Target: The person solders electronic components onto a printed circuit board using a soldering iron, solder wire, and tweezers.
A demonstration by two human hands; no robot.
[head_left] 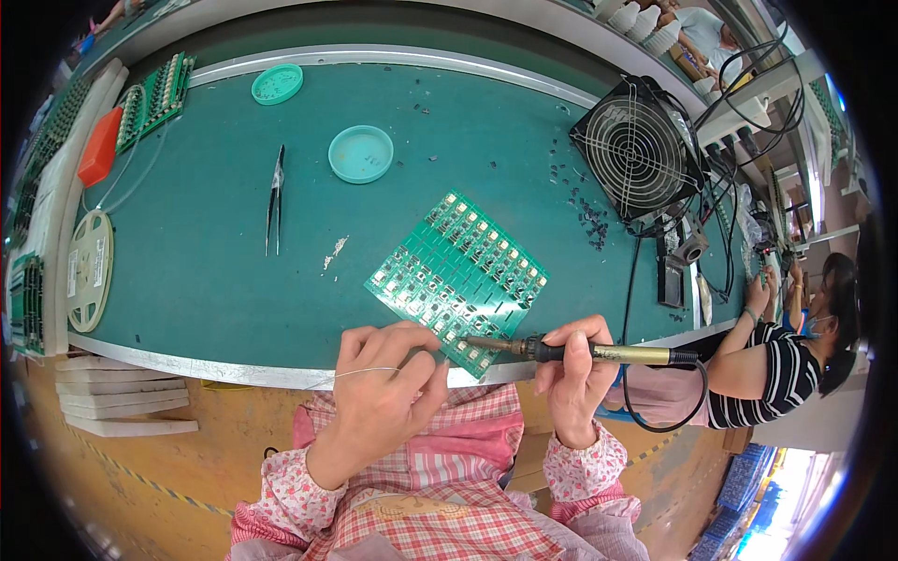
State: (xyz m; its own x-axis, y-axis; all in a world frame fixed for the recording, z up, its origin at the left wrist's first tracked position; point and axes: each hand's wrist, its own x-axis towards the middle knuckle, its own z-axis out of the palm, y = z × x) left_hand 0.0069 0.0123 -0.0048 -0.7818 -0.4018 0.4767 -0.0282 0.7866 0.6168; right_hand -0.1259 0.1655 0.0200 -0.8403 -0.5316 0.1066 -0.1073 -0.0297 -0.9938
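Note:
A green circuit board panel [447,265] with rows of small parts lies turned at an angle near the table's front edge. My right hand [573,374] grips a soldering iron [636,354], its tip pointing left over the board's near corner. Whether the tip touches a joint is too small to tell. My left hand [385,374] is closed in a pinch at the board's near-left edge. A thin strand of solder wire [354,373] runs across its fingers; the end near the tip is hidden by them.
Tweezers [275,201] and two turquoise dishes [361,154] lie beyond the board. A black fan [636,150] stands at the back right, near scattered dark bits [591,224]. At the left are a reel [91,271] and a red box [101,147]. A co-worker [776,365] sits at the right.

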